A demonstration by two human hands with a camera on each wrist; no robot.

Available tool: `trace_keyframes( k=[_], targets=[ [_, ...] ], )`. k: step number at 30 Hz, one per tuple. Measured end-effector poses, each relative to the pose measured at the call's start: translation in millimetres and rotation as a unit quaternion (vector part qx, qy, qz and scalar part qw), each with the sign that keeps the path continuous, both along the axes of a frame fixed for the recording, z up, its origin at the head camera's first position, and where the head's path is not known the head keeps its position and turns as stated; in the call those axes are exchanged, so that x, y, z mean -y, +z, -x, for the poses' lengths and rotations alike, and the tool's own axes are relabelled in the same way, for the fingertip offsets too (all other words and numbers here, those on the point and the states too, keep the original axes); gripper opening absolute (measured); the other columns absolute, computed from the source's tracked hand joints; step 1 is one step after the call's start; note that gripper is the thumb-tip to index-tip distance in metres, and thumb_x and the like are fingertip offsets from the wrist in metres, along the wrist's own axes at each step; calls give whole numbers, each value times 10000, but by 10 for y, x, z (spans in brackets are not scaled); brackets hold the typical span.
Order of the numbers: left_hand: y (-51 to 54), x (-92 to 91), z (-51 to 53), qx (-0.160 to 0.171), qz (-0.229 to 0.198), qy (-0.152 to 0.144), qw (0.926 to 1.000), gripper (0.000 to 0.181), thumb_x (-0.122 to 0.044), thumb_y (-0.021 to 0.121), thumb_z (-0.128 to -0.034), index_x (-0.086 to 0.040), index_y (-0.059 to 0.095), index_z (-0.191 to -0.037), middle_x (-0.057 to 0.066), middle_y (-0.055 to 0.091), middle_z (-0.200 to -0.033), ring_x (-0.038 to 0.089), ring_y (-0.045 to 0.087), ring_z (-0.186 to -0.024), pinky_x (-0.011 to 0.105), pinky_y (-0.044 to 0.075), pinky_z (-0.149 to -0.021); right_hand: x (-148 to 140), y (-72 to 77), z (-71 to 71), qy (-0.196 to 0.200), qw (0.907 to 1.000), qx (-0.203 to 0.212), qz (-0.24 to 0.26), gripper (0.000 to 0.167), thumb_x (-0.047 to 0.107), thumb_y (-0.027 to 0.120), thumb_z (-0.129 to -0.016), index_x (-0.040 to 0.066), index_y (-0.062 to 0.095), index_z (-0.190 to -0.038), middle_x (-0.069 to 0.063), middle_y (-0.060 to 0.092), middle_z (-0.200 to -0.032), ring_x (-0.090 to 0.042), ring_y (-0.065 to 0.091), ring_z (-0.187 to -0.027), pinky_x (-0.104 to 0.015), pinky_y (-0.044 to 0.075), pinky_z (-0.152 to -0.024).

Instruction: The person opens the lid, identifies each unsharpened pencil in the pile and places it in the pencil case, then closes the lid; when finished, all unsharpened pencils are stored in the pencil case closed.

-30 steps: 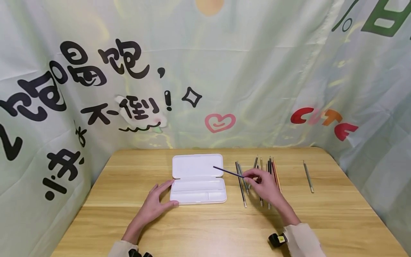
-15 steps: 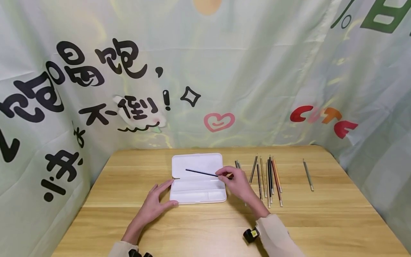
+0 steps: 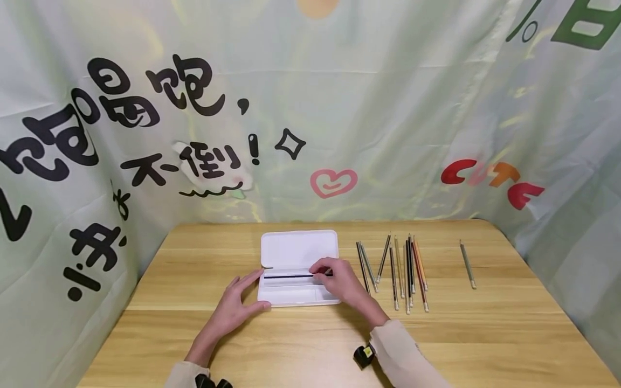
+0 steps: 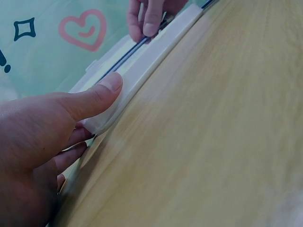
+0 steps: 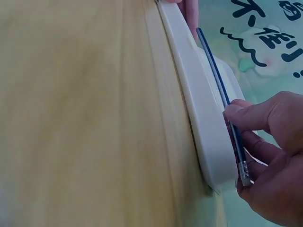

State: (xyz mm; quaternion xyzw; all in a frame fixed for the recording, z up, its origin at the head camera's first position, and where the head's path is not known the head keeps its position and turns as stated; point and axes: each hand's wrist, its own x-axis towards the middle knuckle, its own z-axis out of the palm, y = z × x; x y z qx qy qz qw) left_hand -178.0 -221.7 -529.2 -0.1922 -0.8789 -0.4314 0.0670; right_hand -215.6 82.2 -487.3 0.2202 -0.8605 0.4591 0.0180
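Observation:
A white pencil case (image 3: 291,296) lies open on the wooden table, its lid (image 3: 298,248) tipped back behind the tray. My left hand (image 3: 234,306) holds the tray at its left end, thumb on the front corner and fingers along the side. With thumb and fingers, my right hand (image 3: 343,281) pinches a dark blue pencil (image 3: 286,277) lying lengthwise over the tray's rear compartment. In the right wrist view, the pencil's eraser end (image 5: 244,176) sticks out below my fingers. Whether the pencil touches the compartment floor cannot be told.
Several pencils (image 3: 409,275), dark, tan and reddish, lie loosely side by side to the right of the case. A single grey-green pencil (image 3: 467,264) lies farther right. Behind the table (image 3: 310,345) hangs a printed curtain (image 3: 388,118).
My right hand has carried the pencil leftward from beside the loose pencils, then down to the tray, turning it parallel to the case. My left hand has stayed at the case.

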Motion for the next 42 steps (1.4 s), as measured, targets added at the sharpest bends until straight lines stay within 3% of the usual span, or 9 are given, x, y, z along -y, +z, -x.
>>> trace_keyframes(
  k=[8, 15, 22, 29, 37, 42],
  targets=[
    [-8, 0, 4, -48, 68, 24, 10000, 814, -354, 876, -822, -72, 526, -1501, 150, 529, -1509, 376, 486, -1390, 662, 152, -1203, 55, -25, -31, 106, 9997, 67, -201, 111, -23, 734, -922, 68, 770, -975, -31, 744, -960, -119, 661, -820, -232, 574, -722],
    [-2, -4, -5, 25, 66, 78, 9999, 802, -361, 869, -830, -80, 529, -1500, 152, 531, -1507, 384, 481, -1393, 667, 141, -1205, 24, 13, -42, 197, 9997, 40, -163, 132, -17, 711, -941, 49, 755, -1046, -43, 735, -973, -132, 669, -857, -241, 581, -749],
    [-4, 0, 4, 3, 86, 83, 9999, 804, -369, 869, -829, -82, 530, -1499, 152, 531, -1508, 379, 485, -1392, 665, 144, -1206, -117, 152, -98, -18, 9992, -402, -23, 199, 0, 726, -935, 23, 724, -1132, -45, 725, -924, -179, 685, -876, -309, 577, -757],
    [2, 4, -2, 78, 56, 100, 9999, 815, -373, 872, -824, -76, 528, -1499, 148, 530, -1508, 381, 475, -1399, 660, 136, -1211, -401, 283, -187, -324, 9986, -398, 119, 265, 20, 734, -935, 32, 708, -1198, -35, 722, -968, -175, 672, -903, -326, 600, -760],
    [4, 2, -6, 82, 42, 106, 9999, 818, -367, 874, -823, -69, 525, -1500, 146, 525, -1513, 379, 472, -1402, 659, 142, -1210, -869, 376, -234, -809, 9919, -969, 158, 265, 2, 727, -935, 60, 703, -1192, -15, 717, -969, -182, 671, -873, -324, 604, -699],
    [10, -4, -3, 87, 48, 117, 9999, 821, -368, 875, -822, -66, 525, -1500, 143, 523, -1514, 377, 469, -1405, 654, 140, -1213, -1160, 397, -276, -1155, 9874, -1079, 33, 244, 9, 706, -955, 43, 692, -1197, -28, 716, -969, -187, 668, -867, -284, 587, -675]
  ],
)
